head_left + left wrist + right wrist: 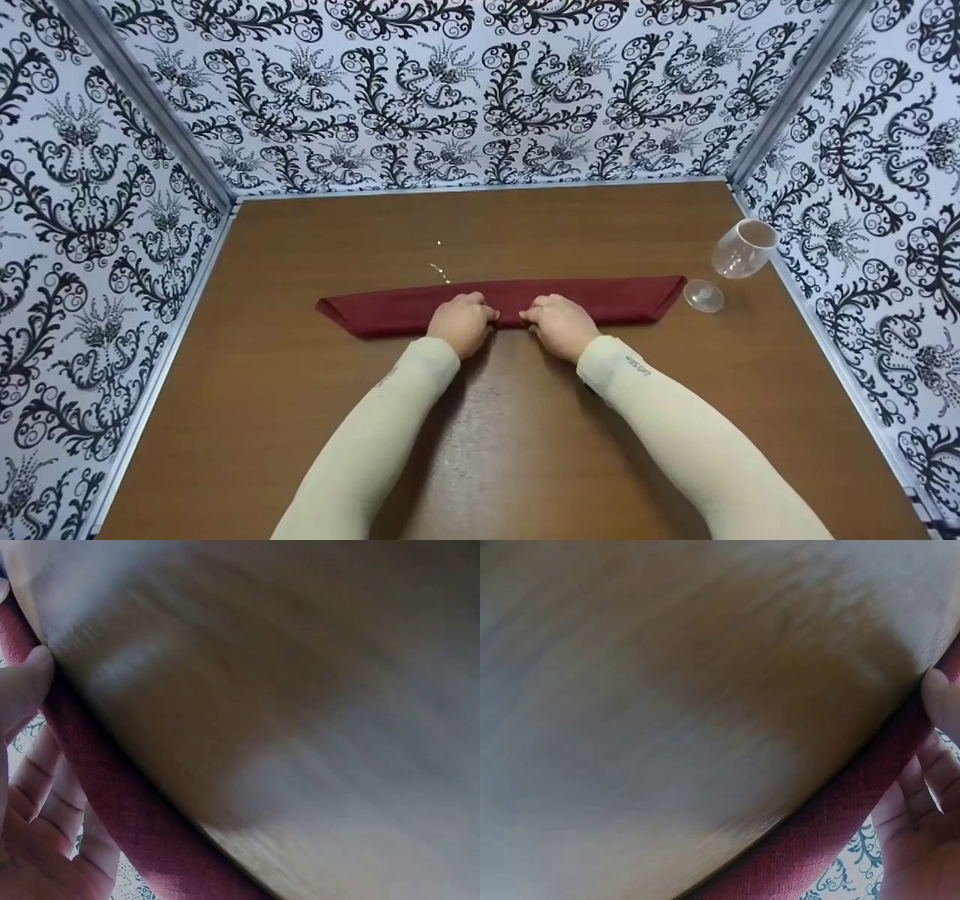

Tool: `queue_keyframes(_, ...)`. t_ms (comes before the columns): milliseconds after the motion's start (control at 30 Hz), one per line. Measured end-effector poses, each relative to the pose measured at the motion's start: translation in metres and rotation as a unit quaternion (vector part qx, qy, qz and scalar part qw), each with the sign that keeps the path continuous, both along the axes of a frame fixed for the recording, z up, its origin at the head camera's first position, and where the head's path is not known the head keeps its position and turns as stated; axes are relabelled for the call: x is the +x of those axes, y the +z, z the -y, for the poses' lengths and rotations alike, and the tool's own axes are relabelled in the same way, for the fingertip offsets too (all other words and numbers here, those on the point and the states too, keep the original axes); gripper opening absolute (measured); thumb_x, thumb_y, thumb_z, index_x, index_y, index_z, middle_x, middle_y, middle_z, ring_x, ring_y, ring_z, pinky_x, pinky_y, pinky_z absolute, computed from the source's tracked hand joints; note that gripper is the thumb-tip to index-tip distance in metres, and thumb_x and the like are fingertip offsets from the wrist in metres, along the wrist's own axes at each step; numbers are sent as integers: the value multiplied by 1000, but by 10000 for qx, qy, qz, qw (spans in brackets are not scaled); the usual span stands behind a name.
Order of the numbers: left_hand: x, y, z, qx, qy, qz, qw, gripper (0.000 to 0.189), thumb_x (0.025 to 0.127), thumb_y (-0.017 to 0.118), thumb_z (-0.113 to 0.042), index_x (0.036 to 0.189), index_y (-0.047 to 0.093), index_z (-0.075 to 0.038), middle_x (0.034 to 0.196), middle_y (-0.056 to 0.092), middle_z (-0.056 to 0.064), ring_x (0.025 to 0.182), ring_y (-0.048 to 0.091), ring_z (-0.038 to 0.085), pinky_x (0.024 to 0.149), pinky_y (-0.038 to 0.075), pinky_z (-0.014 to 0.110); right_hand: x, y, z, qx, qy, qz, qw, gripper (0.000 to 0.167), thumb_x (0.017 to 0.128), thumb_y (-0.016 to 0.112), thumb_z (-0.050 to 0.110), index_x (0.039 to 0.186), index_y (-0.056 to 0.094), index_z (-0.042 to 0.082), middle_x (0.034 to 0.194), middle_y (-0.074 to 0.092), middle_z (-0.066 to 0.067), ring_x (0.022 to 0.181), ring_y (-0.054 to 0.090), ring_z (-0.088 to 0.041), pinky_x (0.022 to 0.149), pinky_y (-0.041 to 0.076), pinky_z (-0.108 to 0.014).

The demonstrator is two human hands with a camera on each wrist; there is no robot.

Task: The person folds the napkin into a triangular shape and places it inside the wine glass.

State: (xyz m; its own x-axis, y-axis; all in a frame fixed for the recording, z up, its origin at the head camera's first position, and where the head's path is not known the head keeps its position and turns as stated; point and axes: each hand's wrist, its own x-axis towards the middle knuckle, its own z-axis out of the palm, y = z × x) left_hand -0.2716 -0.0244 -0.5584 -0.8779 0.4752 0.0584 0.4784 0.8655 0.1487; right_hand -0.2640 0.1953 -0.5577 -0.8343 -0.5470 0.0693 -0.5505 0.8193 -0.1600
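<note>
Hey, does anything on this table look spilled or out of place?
Tiny bright specks just beyond the folded dark-red cloth stand out against the plain brown wood-grain table; crumbs or glare, I can't tell.

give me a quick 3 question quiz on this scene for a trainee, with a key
1. What colour is the cloth?
A) Green
B) Dark red
C) White

2. True or false: the glass stands on its foot on the table.

3. Which edge of the cloth is gripped, and by what?

Key:
1. B
2. True
3. The near edge, by the left hand and right hand
</note>
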Motion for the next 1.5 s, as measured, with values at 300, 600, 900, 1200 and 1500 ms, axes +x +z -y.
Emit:
queue_keyframes(300,-6,1,2,234,67,360,9991,16,98,73,-17,106,84,-23,109,80,-1,107,75,22,96,59,42,0,4,1,-144,-48,239,9996,18,100,67,5,112,80,10,109,76,-8,105,70,-31,98,56,-45)
queue_keyframes(600,-17,7,6,953,456,1390,9847,15,101,69,-17,110,81,-19,111,81,-2,112,75,24,98,57,44,-10,2,6,-221,-545,909,9941,22,106,56,6,119,73,11,111,75,-9,111,69,-29,102,55,-46)
queue_keyframes(900,-10,7,-5,106,337,59,9994,13,95,71,-10,96,82,-18,101,72,7,98,72,31,84,60,47,-10,-5,5,-125,-476,259,9985,26,101,63,2,118,79,15,111,68,-10,104,66,-33,91,57,-48)
queue_keyframes(1200,8,15,-5,-873,-136,-169,9959,32,109,53,-19,128,77,-23,116,75,11,100,75,33,83,63,50,2,-12,11,853,35,-860,9926,29,108,53,11,125,74,1,104,63,-14,94,60,-34,82,58,-47)
queue_keyframes(1500,4,11,0,-929,-225,-47,9954,38,110,51,-23,140,69,-38,124,73,11,106,72,32,87,62,50,0,-2,11,898,17,-308,9955,33,106,54,6,134,71,4,113,67,-15,97,65,-34,86,60,-46)
